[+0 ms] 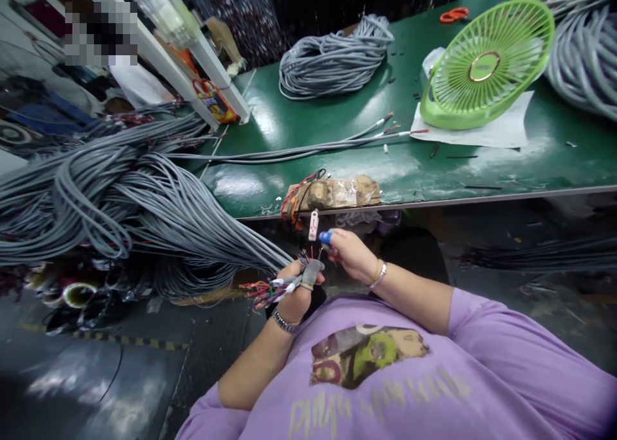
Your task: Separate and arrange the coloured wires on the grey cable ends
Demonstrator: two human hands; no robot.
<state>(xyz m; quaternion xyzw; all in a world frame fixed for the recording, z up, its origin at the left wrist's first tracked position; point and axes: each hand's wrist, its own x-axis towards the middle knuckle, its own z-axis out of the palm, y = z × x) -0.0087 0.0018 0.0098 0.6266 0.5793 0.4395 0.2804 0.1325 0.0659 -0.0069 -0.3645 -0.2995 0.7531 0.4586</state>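
My left hand is closed around the stripped ends of several grey cables, with thin coloured wires fanning out beside it. A grey wrap covers its thumb. Just to the right, my right hand is closed, its fingertips pinched together near the wire ends; blue tape wraps one finger. What it pinches, if anything, is too small to make out. Above the hands, a small pink-white tool hangs at the table edge beside a taped wooden block with red and black leads.
A green table runs across the view. On it are a coil of grey cable, a green fan on white paper, orange-handled scissors and loose cables. A large cable bundle drapes at the left.
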